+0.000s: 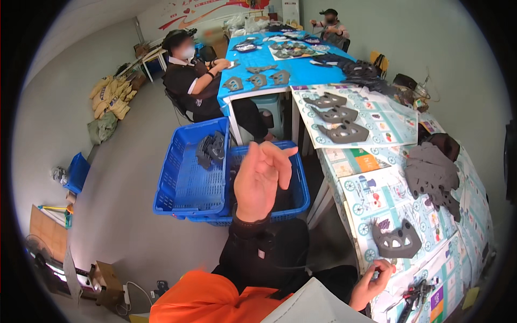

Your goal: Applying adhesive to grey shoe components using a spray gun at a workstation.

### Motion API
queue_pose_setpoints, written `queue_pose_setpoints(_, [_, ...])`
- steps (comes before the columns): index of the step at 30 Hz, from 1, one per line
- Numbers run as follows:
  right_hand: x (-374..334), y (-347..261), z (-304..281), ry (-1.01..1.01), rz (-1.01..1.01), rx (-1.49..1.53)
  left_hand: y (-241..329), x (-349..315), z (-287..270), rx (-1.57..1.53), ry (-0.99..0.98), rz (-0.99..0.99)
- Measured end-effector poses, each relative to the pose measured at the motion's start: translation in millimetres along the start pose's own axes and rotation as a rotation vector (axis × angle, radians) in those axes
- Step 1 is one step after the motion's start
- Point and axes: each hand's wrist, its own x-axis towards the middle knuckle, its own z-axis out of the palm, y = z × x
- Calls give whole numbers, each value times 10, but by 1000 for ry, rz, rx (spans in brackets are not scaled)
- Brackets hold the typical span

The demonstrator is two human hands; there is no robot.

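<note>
My left hand is raised in front of me over the blue crates, palm turned up and fingers loosely bent and apart, with nothing visible in it. At the table's near edge, my right hand has its fingers curled in; whether they hold something small is hidden. Just beyond it lies a dark grey moulded part with triangular cutouts. To the right of my right hand is a black tool with red bits, its kind unclear. A heap of similar dark grey pieces rests farther up the table.
A blue crate with several grey parts sits on another blue crate. Three grey parts lie on a printed board. A co-worker sits by the blue-covered table; another person sits farther back.
</note>
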Motion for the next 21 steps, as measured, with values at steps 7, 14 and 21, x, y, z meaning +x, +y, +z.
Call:
queue_pose_setpoints(7, [-81,427,-57,-26,361,359,-474,-148,316,409,197,-487])
queue_pose_setpoints(14, [84,535,-159,-142,280,532,-1734,-541,623,574,-393,-486])
queue_pose_setpoints(21, [-15,448,-50,9,326,703,-2484,-718,944,677,-508,-327])
